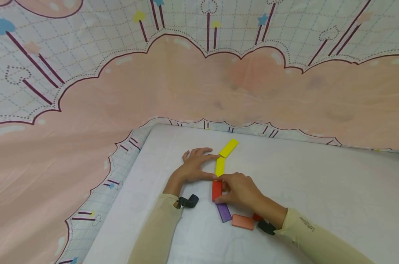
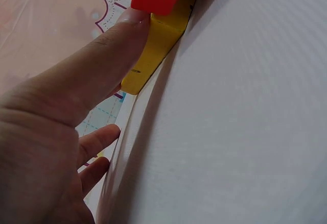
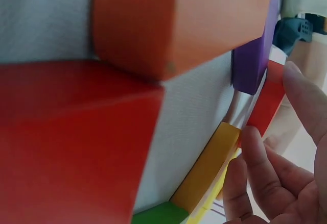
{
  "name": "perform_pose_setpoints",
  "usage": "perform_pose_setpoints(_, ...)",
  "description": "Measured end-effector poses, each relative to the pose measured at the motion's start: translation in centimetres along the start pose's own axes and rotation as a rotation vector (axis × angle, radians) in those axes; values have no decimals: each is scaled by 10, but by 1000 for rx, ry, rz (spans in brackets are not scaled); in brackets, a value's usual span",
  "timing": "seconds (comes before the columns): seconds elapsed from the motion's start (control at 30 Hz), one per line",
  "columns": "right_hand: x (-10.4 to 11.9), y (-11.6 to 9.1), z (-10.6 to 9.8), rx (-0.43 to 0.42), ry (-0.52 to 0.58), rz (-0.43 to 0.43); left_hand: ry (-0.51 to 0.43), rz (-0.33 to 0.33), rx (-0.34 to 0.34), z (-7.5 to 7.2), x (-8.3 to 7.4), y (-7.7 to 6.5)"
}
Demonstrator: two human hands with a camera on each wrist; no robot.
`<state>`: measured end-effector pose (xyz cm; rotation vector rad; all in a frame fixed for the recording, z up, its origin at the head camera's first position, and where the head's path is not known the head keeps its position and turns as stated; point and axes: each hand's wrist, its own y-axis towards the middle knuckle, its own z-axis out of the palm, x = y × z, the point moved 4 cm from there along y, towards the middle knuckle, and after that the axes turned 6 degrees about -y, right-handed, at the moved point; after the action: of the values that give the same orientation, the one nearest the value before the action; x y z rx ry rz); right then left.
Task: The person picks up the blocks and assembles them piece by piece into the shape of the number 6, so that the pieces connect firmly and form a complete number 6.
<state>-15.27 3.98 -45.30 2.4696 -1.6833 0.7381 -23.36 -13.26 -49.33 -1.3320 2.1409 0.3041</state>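
My right hand [image 1: 242,189] pinches a red block [image 1: 217,191] lengthwise, thumb at its near end and fingertips at the far one. Just beyond it lies a yellow block [image 1: 220,167], with a second yellow block [image 1: 229,148] angled off its far end. My left hand [image 1: 196,167] is to the left of the nearer yellow block [image 2: 161,35]; its straight thumb and forefinger reach that block's two ends, the other fingers spread. A purple block [image 1: 224,213] meets the red block's near end. In the right wrist view the red block [image 3: 268,94] sits between thumb and fingertips.
An orange block [image 1: 242,222] follows the purple one, with another red block [image 1: 257,217] partly hidden by my right wrist. The right wrist view also shows a green block [image 3: 161,215]. All are on a white tabletop [image 1: 318,183], with a patterned cloth [image 1: 186,84] behind.
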Motion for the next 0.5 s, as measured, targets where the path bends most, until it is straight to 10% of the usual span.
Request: perform_pose_setpoints(0.5,4,-1,-1,-43,-132,-37,-2,5,-5,0,0,0)
